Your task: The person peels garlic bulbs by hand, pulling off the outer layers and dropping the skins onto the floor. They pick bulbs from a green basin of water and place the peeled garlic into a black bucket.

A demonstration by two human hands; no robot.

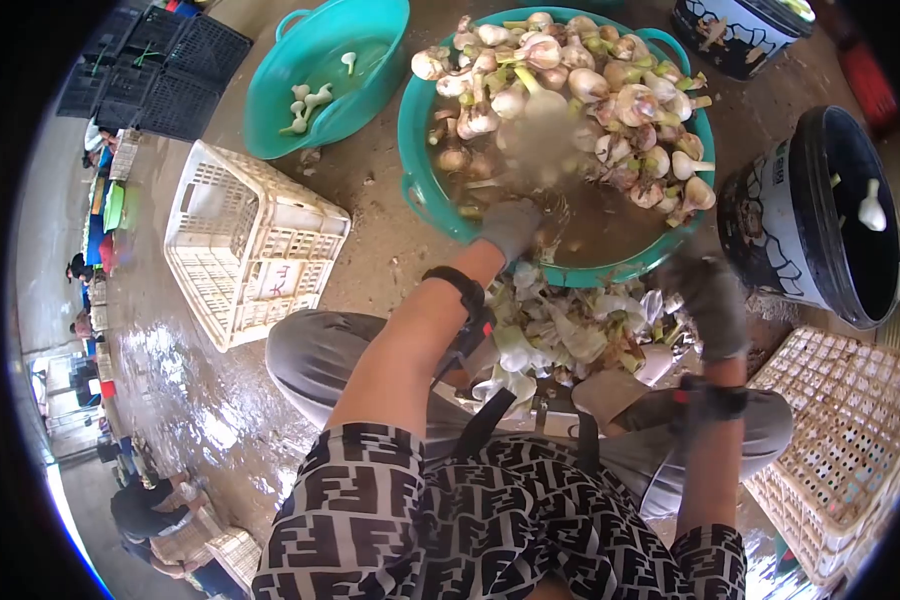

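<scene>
A large teal tub (425, 205) holds murky water and a heap of garlic bulbs (625, 105) with cut stems. My left hand (511, 228), in a grey glove, reaches over the tub's near left rim to the water; its fingertips are partly hidden, so its grip cannot be made out. My right hand (708, 305), also gloved, is smeared by motion just outside the tub's near right rim, between the tub and a black bucket (815, 220). Garlic peelings (580, 325) lie piled below the tub, between my legs.
A teal basin (375, 95) with a few white peeled bulbs (310, 100) stands at upper left. White crates (290, 235) lie left and right (840, 420). Another bucket (735, 40) is at upper right. Black crates (185, 65) are stacked far left. A person (150, 510) bends at lower left.
</scene>
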